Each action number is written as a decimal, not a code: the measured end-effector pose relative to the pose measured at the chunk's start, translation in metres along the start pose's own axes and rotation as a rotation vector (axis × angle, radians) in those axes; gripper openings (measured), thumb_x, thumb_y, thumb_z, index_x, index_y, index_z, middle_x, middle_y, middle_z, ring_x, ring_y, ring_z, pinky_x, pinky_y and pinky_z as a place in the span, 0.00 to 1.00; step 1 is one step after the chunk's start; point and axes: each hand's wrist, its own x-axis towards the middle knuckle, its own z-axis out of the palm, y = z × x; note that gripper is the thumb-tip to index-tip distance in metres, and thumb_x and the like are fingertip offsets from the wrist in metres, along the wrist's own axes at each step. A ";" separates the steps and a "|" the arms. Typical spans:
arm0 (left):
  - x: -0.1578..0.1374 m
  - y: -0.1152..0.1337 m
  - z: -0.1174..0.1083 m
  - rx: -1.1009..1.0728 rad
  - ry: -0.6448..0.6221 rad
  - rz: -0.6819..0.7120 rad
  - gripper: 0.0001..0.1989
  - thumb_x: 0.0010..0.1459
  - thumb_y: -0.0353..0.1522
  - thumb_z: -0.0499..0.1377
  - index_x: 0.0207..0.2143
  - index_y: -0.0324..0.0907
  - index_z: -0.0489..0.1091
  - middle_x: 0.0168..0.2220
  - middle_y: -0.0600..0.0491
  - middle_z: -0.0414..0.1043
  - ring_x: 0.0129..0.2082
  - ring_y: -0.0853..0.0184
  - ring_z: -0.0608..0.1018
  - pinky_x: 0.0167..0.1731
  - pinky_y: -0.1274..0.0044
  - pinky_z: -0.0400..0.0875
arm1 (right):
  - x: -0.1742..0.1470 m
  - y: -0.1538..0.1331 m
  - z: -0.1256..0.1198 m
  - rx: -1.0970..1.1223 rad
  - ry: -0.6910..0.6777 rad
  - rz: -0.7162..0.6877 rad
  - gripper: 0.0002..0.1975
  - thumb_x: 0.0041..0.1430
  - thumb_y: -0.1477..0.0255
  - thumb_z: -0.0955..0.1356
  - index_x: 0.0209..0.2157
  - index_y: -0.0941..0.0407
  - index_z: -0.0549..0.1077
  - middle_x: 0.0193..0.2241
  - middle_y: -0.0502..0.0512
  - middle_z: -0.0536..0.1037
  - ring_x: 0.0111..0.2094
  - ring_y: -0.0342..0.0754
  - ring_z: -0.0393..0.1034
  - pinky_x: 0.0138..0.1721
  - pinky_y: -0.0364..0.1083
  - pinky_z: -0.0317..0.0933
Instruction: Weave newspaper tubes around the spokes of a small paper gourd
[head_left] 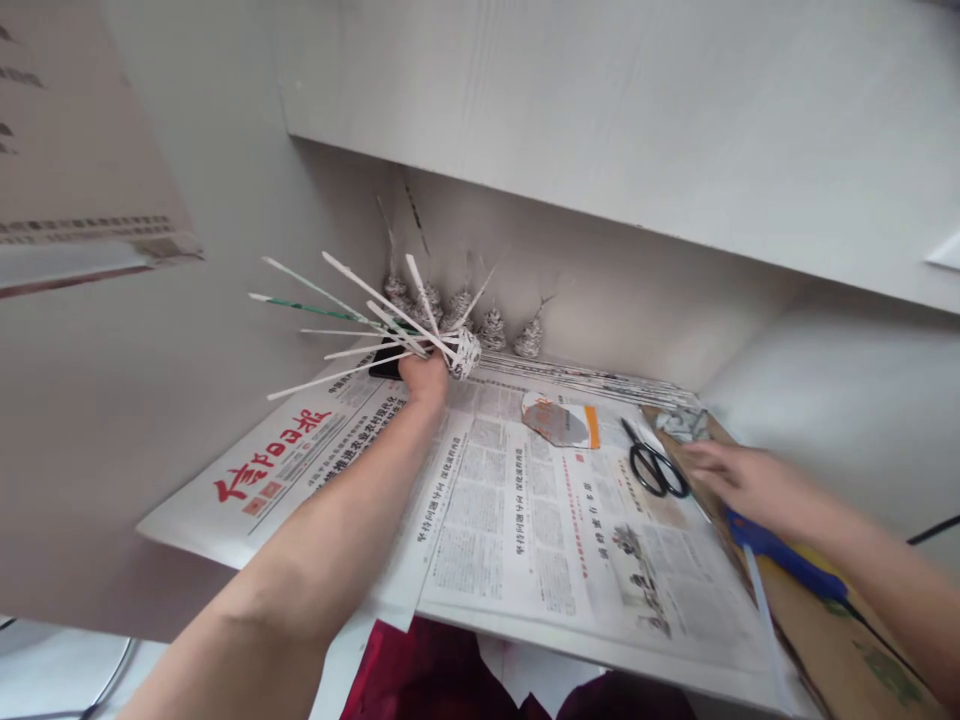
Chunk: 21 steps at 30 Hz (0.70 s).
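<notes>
My left hand is closed round a small woven paper piece, over the back left of the newspaper. Long rolled-paper sticks fan out from it to the left, mostly white, one partly green. My right hand is at the right edge of the newspaper, slightly blurred, its fingers stretched out with nothing visible in them. Black-handled scissors lie just left of those fingers. Below the hand lies a blue glue gun with a white glue stick beside it. A crumpled clear-and-grey piece is just beyond the fingertips.
Newspaper covers the table. Several finished-looking woven paper pieces stand along the back wall. Thin paper rolls lie in front of them. A grey-and-orange flat piece rests mid-table. Cardboard lies at right; a white panel overhangs the back.
</notes>
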 end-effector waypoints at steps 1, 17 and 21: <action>0.004 -0.002 -0.002 0.036 0.006 0.019 0.09 0.48 0.33 0.59 0.30 0.37 0.76 0.34 0.45 0.80 0.38 0.60 0.81 0.42 0.72 0.74 | 0.020 -0.026 0.001 0.013 -0.065 -0.064 0.17 0.56 0.64 0.63 0.45 0.50 0.76 0.39 0.58 0.82 0.39 0.57 0.77 0.40 0.52 0.69; 0.017 -0.006 -0.015 0.266 -0.093 0.188 0.10 0.51 0.34 0.57 0.32 0.39 0.76 0.34 0.46 0.80 0.41 0.58 0.80 0.46 0.69 0.71 | 0.218 -0.194 0.087 0.026 -0.006 -0.146 0.13 0.63 0.72 0.63 0.44 0.60 0.75 0.45 0.64 0.76 0.49 0.54 0.66 0.47 0.46 0.57; 0.016 -0.006 -0.016 0.276 -0.098 0.187 0.10 0.51 0.34 0.57 0.32 0.39 0.76 0.34 0.46 0.80 0.42 0.58 0.80 0.45 0.70 0.72 | 0.216 -0.197 0.090 0.015 0.012 -0.158 0.13 0.63 0.75 0.61 0.44 0.62 0.74 0.46 0.67 0.74 0.50 0.55 0.64 0.47 0.47 0.56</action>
